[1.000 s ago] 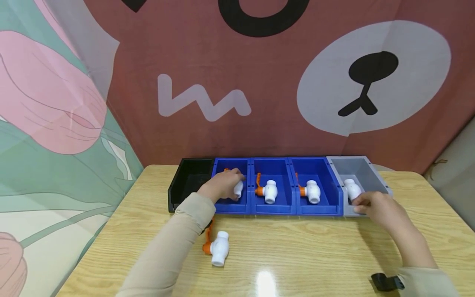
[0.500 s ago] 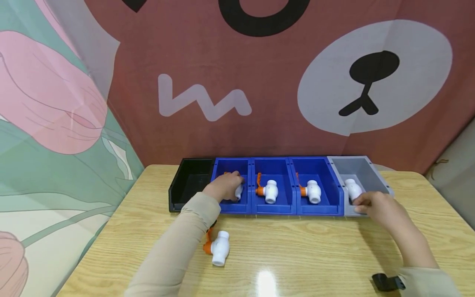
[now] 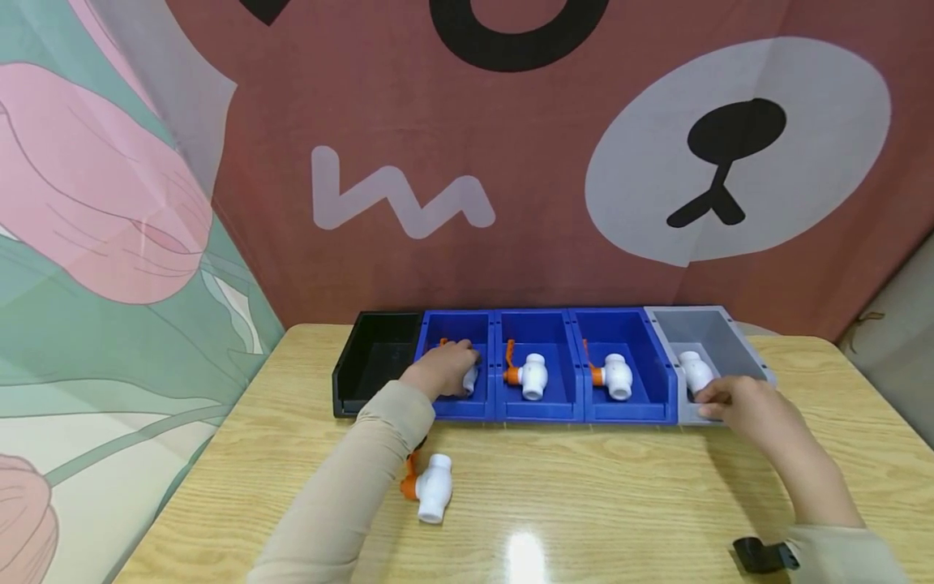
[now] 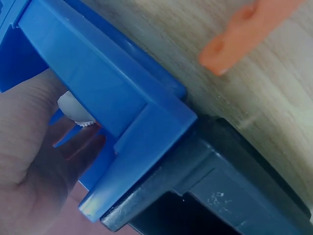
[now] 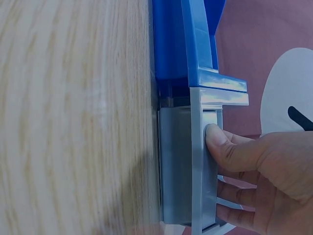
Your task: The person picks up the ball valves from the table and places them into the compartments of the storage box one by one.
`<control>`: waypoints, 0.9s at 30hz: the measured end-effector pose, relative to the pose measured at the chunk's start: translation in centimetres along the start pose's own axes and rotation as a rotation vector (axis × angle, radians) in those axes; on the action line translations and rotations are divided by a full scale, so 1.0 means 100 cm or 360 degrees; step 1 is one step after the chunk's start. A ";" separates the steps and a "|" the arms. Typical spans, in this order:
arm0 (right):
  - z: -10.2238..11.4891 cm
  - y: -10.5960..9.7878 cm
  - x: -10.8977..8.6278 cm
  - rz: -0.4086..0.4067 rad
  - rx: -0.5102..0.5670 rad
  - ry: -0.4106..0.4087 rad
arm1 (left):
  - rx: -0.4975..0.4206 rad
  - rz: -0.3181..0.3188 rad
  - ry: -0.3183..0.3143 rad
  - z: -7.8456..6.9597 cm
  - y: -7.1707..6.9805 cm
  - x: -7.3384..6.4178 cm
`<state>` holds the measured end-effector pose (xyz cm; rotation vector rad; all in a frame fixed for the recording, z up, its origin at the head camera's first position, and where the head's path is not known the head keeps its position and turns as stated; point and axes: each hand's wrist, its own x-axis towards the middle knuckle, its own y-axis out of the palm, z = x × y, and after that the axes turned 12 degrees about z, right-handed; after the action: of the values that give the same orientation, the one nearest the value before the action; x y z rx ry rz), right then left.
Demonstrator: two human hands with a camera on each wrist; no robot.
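Note:
In the head view my left hand (image 3: pixel 441 369) reaches into the leftmost blue bin (image 3: pixel 456 412) and grips a white ball valve (image 3: pixel 470 380) with an orange handle, mostly covered by the fingers. The left wrist view shows the curled fingers around the valve's white end (image 4: pixel 76 108), behind the bin's front wall. My right hand (image 3: pixel 751 410) is over the front of the grey bin (image 3: pixel 689 324), its thumb and fingers pinching the lower end of another white ball valve (image 3: pixel 696 373). In the right wrist view the bin's front wall and the hand (image 5: pixel 269 166) hide most of that valve.
The middle blue bin (image 3: pixel 536 414) and right blue bin (image 3: pixel 627 414) each hold one white valve with an orange handle. A black bin (image 3: pixel 379 324) stands at the left end. Another ball valve (image 3: pixel 435 488) lies on the wooden table (image 3: pixel 584 503) beside my left forearm.
My left hand and forearm have shifted slightly right and lower into the leftmost blue bin, covering more of its valve. The right hand stays in the same place.

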<state>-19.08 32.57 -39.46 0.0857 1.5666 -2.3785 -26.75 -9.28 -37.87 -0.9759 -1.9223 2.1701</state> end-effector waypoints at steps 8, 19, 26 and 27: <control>-0.001 -0.001 0.000 0.0005 0.0004 -0.0025 | -0.0081 0.0063 -0.0048 -0.003 -0.006 -0.003; -0.001 -0.001 0.001 -0.0003 -0.0001 -0.0021 | -0.0103 0.0055 -0.0002 0.002 -0.010 -0.014; -0.001 0.000 -0.001 -0.0024 -0.0005 -0.0057 | 0.0038 -0.0045 0.0072 0.002 -0.013 -0.026; -0.001 0.000 -0.001 -0.0027 -0.0006 -0.0061 | 0.0073 -0.0074 0.0087 0.002 -0.013 -0.029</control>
<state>-19.00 32.65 -39.51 0.0261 1.5608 -2.3755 -25.03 -10.50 -35.51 -0.9629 -1.8437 2.1294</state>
